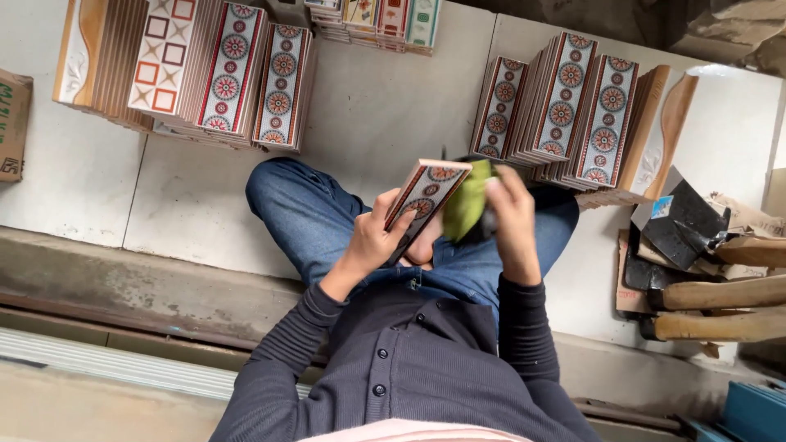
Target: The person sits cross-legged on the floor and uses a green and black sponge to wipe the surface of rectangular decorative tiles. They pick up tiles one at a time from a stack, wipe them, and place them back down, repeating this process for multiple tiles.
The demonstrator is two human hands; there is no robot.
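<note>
Holding a long rectangular ceramic border tile with red, blue and cream medallion patterns (pixel 426 195), the left hand (pixel 375 237) is clamped along its lower edge, fingers curled over the patterned face and thumb behind; the right hand (pixel 509 214) is closed around a crumpled yellow-green cloth (pixel 467 206) and presses it against the tile's far end and back. The tile sits above the person's blue-jeaned lap (pixel 327 217), clear of the floor; its long axis runs from lower left to upper right in the head view, tilted up on edge, patterned face turned toward the left.

Judging by the layout, the wiping looks to be mid-course; upright rows of matching patterned tiles (pixel 565 106) stand just beyond the right hand, and another bank of patterned tiles (pixel 246 78) stands well apart beyond the left knee; which rows are already wiped cannot be told. Wooden-handled hammers with dark heads (pixel 704 307) lie untouched on the pale slab floor (pixel 385 106) to the right.
</note>
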